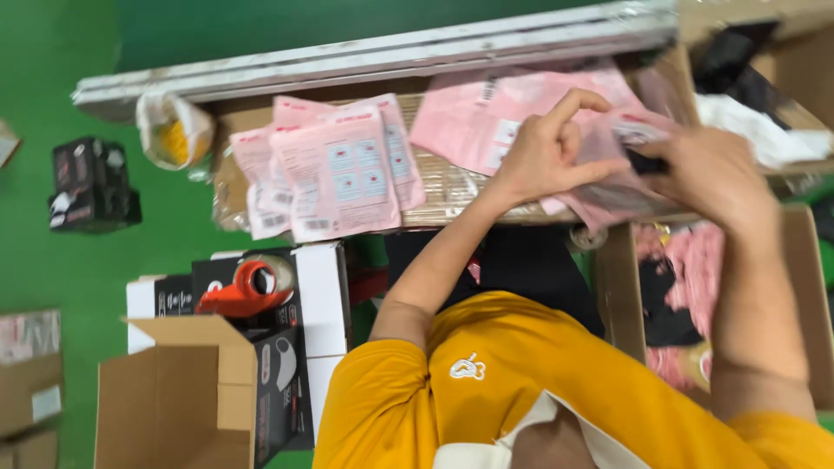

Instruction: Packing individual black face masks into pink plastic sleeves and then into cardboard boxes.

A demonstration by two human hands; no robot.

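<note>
Two hands, one red tape dispenser (248,291), one open cardboard box (169,404), one small black box (91,184).

Mailer stack (334,169) left of hands (630,165)

motion blur smears the pink mailer bag (608,187), so its label is unreadable | dark item (647,162) mostly hidden between the left hand (543,156) and right hand (717,174) | open cardboard box (174,399) cut off at the bottom edge | labels on pink packets (334,174) too small to tell
</note>
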